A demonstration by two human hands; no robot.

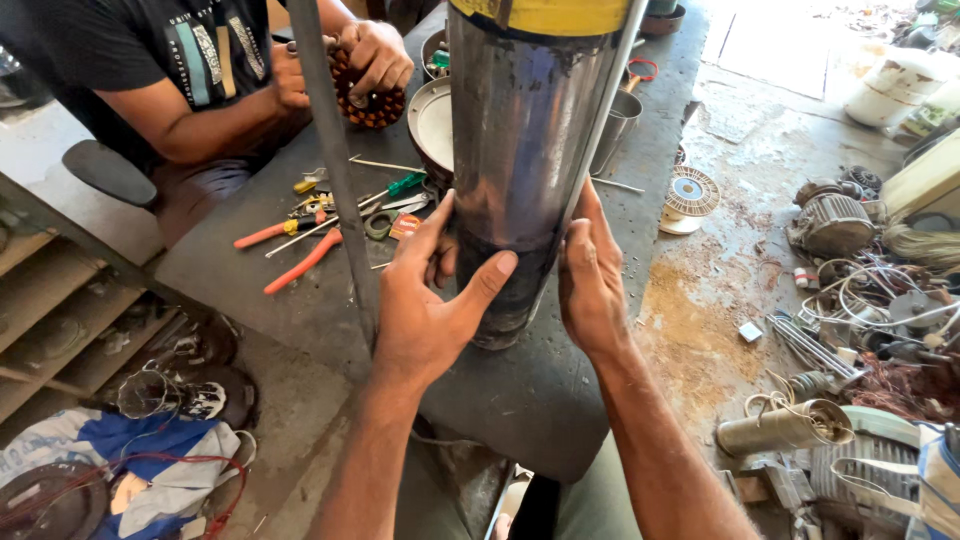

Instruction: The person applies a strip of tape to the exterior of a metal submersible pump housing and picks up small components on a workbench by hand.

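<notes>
A tall steel cylinder (520,150) with a yellow band at its top stands upright on the dark workbench (300,300). My left hand (430,300) wraps its lower left side, thumb across the front. On the lower right side my right hand (590,280) presses flat against it. A thin metal rod (600,130) runs down the cylinder's right side, just above my right hand.
A grey vertical bar (335,170) rises left of the cylinder. Another person across the bench holds a copper-wound stator (365,100). Orange-handled pliers (305,262), screwdrivers (390,190) and a metal bowl (432,122) lie on the bench. Motors, wire coils (880,290) and a spool (690,195) clutter the floor at right.
</notes>
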